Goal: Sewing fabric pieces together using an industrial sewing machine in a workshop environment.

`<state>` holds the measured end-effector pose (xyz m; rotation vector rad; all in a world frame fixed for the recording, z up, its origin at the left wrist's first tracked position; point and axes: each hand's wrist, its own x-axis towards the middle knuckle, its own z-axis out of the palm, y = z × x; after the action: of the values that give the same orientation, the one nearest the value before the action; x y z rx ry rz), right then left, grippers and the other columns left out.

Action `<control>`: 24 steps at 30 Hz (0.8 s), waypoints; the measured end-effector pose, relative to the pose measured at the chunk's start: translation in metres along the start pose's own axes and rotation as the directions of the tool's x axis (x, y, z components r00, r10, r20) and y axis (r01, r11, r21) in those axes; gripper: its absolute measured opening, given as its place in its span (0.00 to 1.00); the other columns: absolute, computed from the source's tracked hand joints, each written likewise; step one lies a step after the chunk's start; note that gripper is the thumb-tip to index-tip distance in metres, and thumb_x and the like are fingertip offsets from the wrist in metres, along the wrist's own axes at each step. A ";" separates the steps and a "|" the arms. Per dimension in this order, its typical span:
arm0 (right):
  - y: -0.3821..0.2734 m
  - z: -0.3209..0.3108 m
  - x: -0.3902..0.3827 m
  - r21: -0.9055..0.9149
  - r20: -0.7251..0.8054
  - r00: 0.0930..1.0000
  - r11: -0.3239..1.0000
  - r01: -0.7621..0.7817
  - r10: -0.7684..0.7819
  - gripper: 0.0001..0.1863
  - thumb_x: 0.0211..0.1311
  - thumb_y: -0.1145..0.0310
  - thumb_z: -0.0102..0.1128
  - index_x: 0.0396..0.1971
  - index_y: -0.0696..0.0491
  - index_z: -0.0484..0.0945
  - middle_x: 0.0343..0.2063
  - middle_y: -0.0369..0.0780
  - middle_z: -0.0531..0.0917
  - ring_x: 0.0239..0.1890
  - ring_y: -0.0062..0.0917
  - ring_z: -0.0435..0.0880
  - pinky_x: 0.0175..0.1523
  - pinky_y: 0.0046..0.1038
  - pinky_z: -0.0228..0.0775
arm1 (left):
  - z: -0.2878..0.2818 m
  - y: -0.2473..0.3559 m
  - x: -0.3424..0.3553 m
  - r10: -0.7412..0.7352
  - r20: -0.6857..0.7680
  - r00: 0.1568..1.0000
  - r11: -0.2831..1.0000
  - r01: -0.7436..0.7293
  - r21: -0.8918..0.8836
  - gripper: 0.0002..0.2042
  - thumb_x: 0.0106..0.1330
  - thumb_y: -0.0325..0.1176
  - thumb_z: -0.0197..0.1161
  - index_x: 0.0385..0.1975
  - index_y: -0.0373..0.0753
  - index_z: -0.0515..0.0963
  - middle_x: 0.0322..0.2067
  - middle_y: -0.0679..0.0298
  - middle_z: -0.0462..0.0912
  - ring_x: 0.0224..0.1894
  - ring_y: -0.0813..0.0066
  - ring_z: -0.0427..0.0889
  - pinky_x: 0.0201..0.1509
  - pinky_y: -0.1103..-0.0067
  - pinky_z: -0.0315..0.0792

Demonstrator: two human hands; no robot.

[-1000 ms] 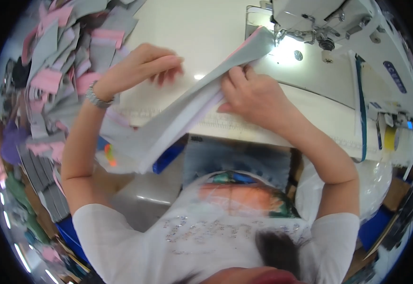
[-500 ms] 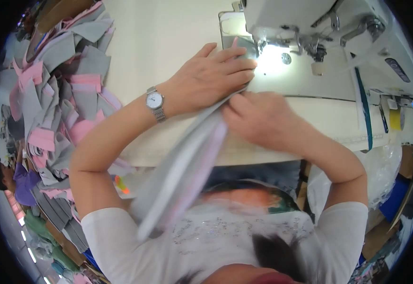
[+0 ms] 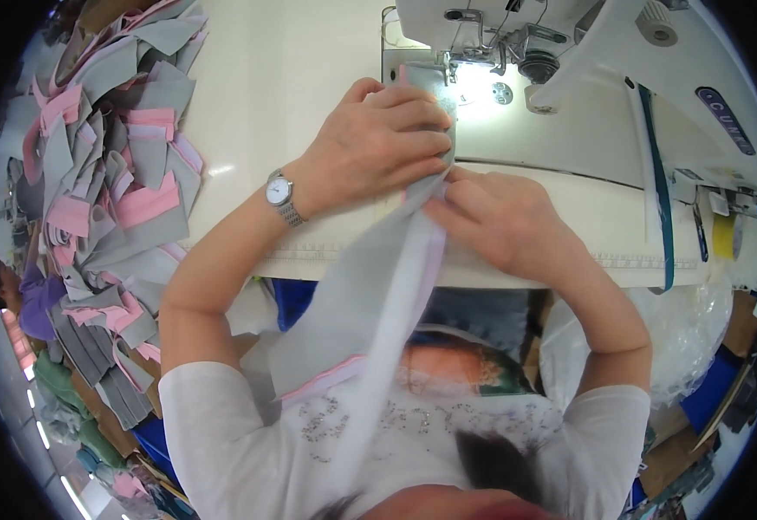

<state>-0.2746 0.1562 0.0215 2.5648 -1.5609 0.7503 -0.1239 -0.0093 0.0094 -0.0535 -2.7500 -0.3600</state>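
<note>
A long grey fabric piece with pink and pale lilac layers and a white strip (image 3: 335, 295) runs from the lit needle area of the sewing machine (image 3: 482, 61) down over my lap. My left hand (image 3: 378, 134), a watch on its wrist, lies on the fabric's upper end just below the presser foot, fingers apart and slightly bent over it. My right hand (image 3: 495, 217) is just below and to the right, thumb and fingers closed on the fabric's edge; some fingertips are hidden by the fabric.
A big heap of grey and pink cut pieces (image 3: 118, 173) covers the table's left side. Right of me are a hanging teal strap (image 3: 656, 191), a yellow tape roll (image 3: 725, 234) and a clear plastic bag (image 3: 682, 338). A person in purple (image 3: 38, 299) is at the far left.
My left hand has come from a raised position at the left onto the fabric by the presser foot. The fabric's loose end has swung down over my lap; my right hand still grips it.
</note>
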 end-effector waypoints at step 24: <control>-0.002 0.001 -0.004 -0.141 0.038 0.999 0.990 -0.025 0.030 0.19 0.41 0.74 0.61 0.39 0.59 0.80 0.39 0.43 0.80 0.35 0.29 0.83 0.33 0.25 0.75 | -0.004 -0.016 0.009 -0.007 0.056 0.998 0.995 0.012 -0.095 0.16 0.51 0.46 0.68 0.38 0.47 0.78 0.49 0.74 0.77 0.57 0.71 0.72 0.57 0.68 0.63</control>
<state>-0.2740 0.1605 0.0188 2.4769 -1.6018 0.5724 -0.1321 -0.0254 0.0122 -0.0766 -2.7872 -0.4997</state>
